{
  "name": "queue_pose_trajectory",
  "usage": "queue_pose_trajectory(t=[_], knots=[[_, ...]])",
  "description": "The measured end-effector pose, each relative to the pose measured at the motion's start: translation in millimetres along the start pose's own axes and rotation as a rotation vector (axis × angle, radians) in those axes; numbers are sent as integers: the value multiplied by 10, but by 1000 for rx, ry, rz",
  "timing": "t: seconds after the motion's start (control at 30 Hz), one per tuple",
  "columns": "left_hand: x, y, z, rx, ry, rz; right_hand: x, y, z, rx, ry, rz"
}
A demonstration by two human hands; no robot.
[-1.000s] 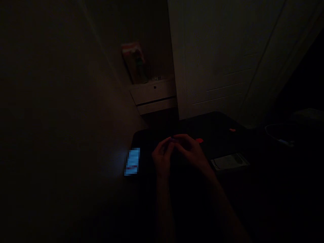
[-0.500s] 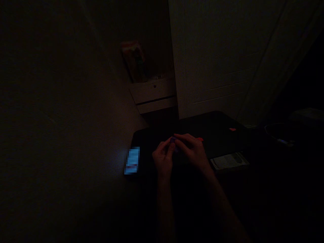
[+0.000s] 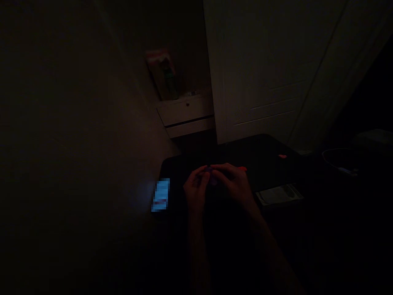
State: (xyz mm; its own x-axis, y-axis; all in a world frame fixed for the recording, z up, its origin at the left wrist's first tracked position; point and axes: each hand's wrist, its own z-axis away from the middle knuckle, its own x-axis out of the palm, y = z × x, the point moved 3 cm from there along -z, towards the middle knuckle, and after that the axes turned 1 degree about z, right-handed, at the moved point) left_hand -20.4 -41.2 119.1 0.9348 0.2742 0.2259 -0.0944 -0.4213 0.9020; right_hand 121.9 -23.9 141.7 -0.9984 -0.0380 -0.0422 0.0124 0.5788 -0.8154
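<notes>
In the dim head view, a small dark purple piece [image 3: 213,179] is pinched between the fingertips of both hands above the dark table. Its kind is too dark to make out. My left hand [image 3: 195,188] is closed, thumb and fingers pressed on the piece's left side. From the right, my right hand [image 3: 235,181] closes on the same piece with thumb and forefinger. A red piece [image 3: 242,169] lies on the table just behind my right hand, partly hidden by it. Farther right on the tabletop rests a small pinkish-red piece [image 3: 282,156].
The black table [image 3: 258,143] has a lit phone [image 3: 160,195] at its left edge, by the wall. A flat printed booklet or packet [image 3: 278,194] lies at the front right. Behind stand a white drawer unit [image 3: 184,111] and a pale door panel [image 3: 258,82]. A thin cable [image 3: 333,150] curves at right.
My left hand has shifted slightly left and its fingers have turned a little around the purple piece. My right hand stays almost in place.
</notes>
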Motion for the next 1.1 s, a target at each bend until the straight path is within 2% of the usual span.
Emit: queue_pose_trajectory(t=[0.13,0.27,0.43,0.7,0.77,0.93,1.1], knots=[[-35,27,-4,59,29,-48,22,-27,3,-11,-33,-18],[-28,100,5,102,55,-111,43,-46,5,41,-25,-27],[23,241,27,180,23,-173,20,-31,-4,75,-24,-37],[-1,166,58,199,43,-241,14,-96,-10,-7,-63,75],[12,144,48,187,36,-238,32,-68,-5,18,-49,45],[67,72,18,65,33,-195,51,42,1,135,106,-35],[80,27,36,-51,-39,-87,38,30,-8,141,190,-34]])
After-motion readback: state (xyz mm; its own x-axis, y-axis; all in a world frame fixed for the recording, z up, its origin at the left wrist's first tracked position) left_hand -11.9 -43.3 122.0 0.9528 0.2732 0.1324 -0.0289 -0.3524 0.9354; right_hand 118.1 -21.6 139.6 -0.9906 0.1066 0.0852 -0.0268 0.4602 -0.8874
